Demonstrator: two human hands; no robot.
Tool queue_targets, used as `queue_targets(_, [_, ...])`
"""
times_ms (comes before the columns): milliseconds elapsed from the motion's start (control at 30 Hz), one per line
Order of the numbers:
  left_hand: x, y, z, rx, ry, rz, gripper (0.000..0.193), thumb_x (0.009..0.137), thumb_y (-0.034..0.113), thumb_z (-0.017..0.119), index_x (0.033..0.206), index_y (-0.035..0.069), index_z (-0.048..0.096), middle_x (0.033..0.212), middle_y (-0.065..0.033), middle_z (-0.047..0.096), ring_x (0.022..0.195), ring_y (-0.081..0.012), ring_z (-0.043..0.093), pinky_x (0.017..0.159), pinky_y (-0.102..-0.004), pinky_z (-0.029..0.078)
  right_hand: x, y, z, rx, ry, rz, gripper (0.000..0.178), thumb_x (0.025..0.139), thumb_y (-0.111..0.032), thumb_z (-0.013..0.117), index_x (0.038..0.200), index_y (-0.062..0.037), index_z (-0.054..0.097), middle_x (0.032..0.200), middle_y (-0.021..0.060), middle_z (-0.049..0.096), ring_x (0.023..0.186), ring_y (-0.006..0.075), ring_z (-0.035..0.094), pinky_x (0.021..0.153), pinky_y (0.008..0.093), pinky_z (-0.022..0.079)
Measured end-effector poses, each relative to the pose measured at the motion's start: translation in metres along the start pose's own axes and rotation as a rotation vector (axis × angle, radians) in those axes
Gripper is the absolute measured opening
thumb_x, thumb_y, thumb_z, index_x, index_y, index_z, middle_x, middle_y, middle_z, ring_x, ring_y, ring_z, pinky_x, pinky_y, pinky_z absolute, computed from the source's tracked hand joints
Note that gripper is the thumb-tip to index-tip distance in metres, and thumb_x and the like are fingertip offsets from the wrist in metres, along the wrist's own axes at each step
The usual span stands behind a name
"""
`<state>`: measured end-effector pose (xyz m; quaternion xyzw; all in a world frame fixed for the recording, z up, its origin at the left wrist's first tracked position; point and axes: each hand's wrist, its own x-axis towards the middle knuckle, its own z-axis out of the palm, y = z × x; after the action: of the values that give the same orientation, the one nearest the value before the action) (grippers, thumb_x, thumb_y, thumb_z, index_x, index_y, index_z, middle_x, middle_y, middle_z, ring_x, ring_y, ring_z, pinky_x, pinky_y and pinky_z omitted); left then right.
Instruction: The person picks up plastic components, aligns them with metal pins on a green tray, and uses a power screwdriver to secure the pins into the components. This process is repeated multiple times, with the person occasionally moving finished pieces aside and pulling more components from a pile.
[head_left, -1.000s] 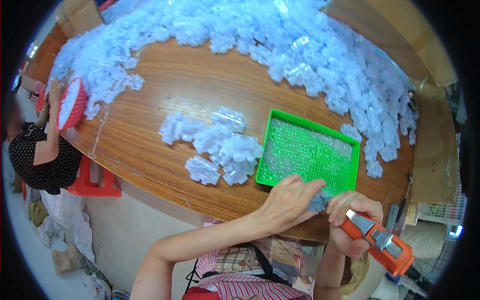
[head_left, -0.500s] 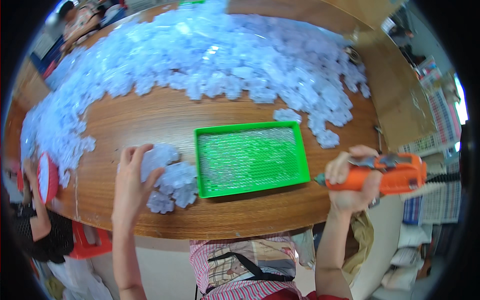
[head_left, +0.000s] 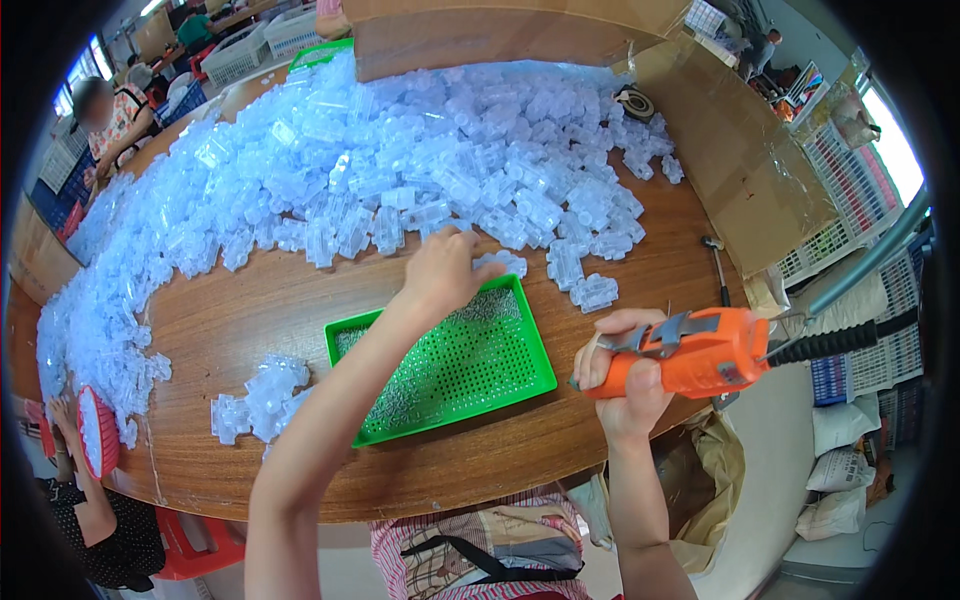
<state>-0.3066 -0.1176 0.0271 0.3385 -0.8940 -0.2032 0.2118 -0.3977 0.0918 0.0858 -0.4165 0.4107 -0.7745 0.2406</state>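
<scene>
Orange plastic forms the driver (head_left: 715, 348), wrapped by the fingers and thumb of the right hand (head_left: 632, 372), beyond the tray's right side. Partly curled, the left hand (head_left: 445, 268) is over the tray's far edge, near a loose clear piece (head_left: 503, 263); I cannot tell whether it grips anything. Silver bits lie in the green tray (head_left: 470, 408), near the tabletop's (head_left: 230, 310) front edge. Much seems left: a big heap (head_left: 380, 170) of clear pieces follows the far edge, while the cluster (head_left: 262, 398) left of the tray, perhaps finished, is small. Dark print marks a white sack (head_left: 840, 470) at right, illegible.
</scene>
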Motion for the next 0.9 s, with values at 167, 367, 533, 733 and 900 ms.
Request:
queue_targets(167, [0.026, -0.010, 0.015, -0.145, -0.280, -0.092, 0.045, 0.073, 0.036, 0.081, 0.097, 0.001, 0.066, 0.090, -0.0181, 0.069, 0.088, -0.0356, 0.066, 0.078, -0.0436, 0.052, -0.001, -0.003, -0.009, -0.033, 0.002, 0.028, 0.058, 0.088, -0.047, 0.066, 0.109, 0.0043, 0.049, 0.063, 0.0027, 0.051, 0.054, 0.0103, 0.049, 0.052, 0.0259, 0.043])
queue_targets(367, [0.001, -0.004, 0.002, -0.323, -0.128, -0.046, 0.055, 0.079, 0.019, 0.078, 0.123, 0.003, 0.049, 0.097, -0.0150, 0.065, 0.085, -0.0235, 0.067, 0.074, -0.0348, 0.052, -0.004, 0.001, -0.013, 0.012, -0.022, 0.044, 0.052, 0.087, -0.036, 0.070, 0.112, 0.0062, 0.050, 0.068, 0.0009, 0.052, 0.059, 0.0082, 0.050, 0.055, 0.0241, 0.043])
queue_targets(533, [-0.056, 0.027, -0.048, -0.938, -0.068, -0.116, 0.062, 0.084, 0.007, 0.068, 0.138, 0.010, 0.037, 0.102, -0.0062, 0.059, 0.091, -0.0142, 0.060, 0.080, -0.0300, 0.050, -0.003, 0.002, -0.005, -0.111, -0.009, 0.084, 0.066, 0.086, -0.058, 0.063, 0.108, 0.0020, 0.047, 0.062, 0.0035, 0.050, 0.052, 0.0124, 0.049, 0.050, 0.0276, 0.043])
queue_targets(733, [-0.168, 0.037, -0.066, -0.854, -0.158, -0.147, 0.041, 0.077, 0.020, 0.084, 0.106, 0.005, 0.058, 0.100, -0.0059, 0.067, 0.093, -0.0108, 0.063, 0.077, -0.0268, 0.051, -0.002, 0.025, 0.008, -0.020, -0.094, 0.056, 0.063, 0.089, -0.056, 0.059, 0.109, 0.0019, 0.047, 0.064, 0.0040, 0.049, 0.055, 0.0140, 0.049, 0.050, 0.0284, 0.043])
queue_targets(900, [-0.222, 0.057, -0.018, -0.382, -0.092, -0.047, 0.051, 0.070, 0.040, 0.081, 0.098, 0.004, 0.058, 0.091, -0.0117, 0.061, 0.084, -0.0309, 0.059, 0.072, -0.0393, 0.049, -0.009, 0.060, 0.021, 0.156, -0.145, 0.112, 0.049, 0.090, -0.040, 0.065, 0.105, 0.0051, 0.053, 0.067, 0.0019, 0.052, 0.056, 0.0090, 0.050, 0.050, 0.0232, 0.042])
